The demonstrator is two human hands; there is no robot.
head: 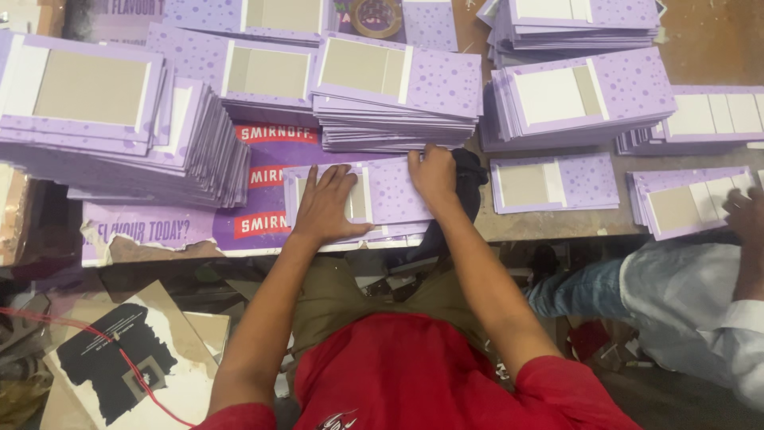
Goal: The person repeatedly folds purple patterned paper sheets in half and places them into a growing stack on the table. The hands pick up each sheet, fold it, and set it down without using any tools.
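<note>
Two hands press a purple card flat at the table's edge.

Tall stacks of purple cards point(119, 119) fill the left. The left hand point(325, 209) lies spread, fingers apart, flat on the card point(390, 191) to pin it; the right hand point(434, 173) is curled on its far edge, holding it square. Right, a small stack point(553, 183), then another person's hand point(746, 213) on a card.

Left hand point(325, 209) flat on purple card point(390, 191), right hand point(434, 175) gripping its edge
</note>
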